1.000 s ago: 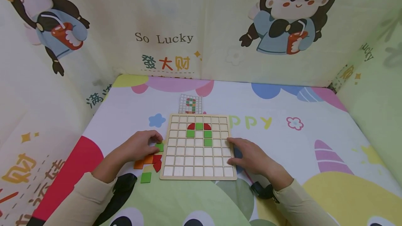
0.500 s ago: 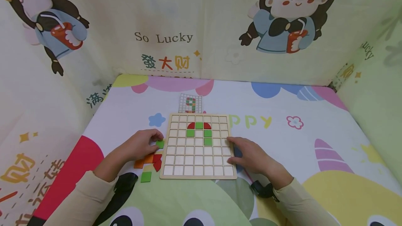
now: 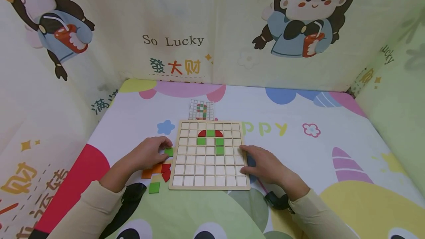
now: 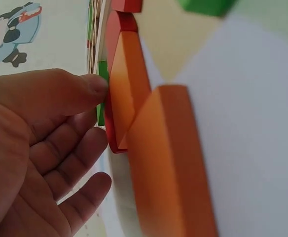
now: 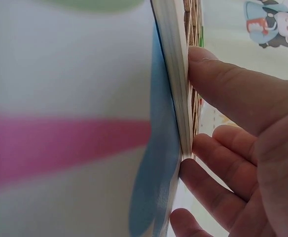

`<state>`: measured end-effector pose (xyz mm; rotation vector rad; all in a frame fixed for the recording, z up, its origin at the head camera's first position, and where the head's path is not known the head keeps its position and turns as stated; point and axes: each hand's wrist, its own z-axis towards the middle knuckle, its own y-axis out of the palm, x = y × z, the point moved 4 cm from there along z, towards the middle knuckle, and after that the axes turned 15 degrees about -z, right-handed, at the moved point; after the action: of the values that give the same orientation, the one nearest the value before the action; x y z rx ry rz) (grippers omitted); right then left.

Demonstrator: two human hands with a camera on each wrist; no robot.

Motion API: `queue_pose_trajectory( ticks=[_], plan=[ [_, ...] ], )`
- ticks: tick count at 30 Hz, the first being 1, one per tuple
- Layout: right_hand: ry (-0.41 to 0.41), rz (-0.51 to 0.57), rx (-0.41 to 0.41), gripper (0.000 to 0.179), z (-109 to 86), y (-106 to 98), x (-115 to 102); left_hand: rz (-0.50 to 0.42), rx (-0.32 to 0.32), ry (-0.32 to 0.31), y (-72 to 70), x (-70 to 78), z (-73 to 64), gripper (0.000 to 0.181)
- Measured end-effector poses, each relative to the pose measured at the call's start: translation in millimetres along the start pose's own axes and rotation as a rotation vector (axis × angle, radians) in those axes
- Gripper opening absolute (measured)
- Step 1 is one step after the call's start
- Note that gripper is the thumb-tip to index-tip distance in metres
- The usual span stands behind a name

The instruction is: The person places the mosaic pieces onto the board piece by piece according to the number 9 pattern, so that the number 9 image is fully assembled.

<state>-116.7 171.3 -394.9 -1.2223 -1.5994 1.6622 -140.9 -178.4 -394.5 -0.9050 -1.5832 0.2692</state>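
Observation:
A wooden grid board (image 3: 210, 184) lies in the middle of the table in the head view. Green square tiles (image 3: 220, 150) and red rounded tiles (image 3: 219, 134) fill several of its upper cells. At its left edge my left hand (image 3: 144, 154) pinches a green square tile (image 3: 168, 152) between thumb and fingers; the left wrist view shows part of that green tile (image 4: 102, 116) at the thumb tip. My right hand (image 3: 267, 167) touches the board's right edge with thumb and fingers spread apart. Close up, the right thumb and fingers (image 5: 228, 163) rest along the board's side (image 5: 173, 74).
Orange tiles (image 3: 146, 173), red tiles (image 3: 166, 175) and a loose green tile (image 3: 154, 187) lie left of the board. Behind the board is a small pattern card (image 3: 193, 111) printed with a coloured grid figure. Patterned cloth walls (image 3: 232, 47) enclose the table.

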Motion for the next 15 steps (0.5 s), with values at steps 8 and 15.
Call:
queue_pose_trajectory(
  ticks=[8, 15],
  plan=[
    [-0.002, -0.003, -0.004, 0.067, -0.2, -0.1, -0.7, -0.008, 0.013, -0.004, -1.3, 6.8, 0.0, 0.033],
    [0.010, -0.001, -0.010, 0.066, -0.8, 0.0, -1.3, -0.041, 0.010, 0.019, 1.5, 14.1, 2.5, 0.032]
  ],
)
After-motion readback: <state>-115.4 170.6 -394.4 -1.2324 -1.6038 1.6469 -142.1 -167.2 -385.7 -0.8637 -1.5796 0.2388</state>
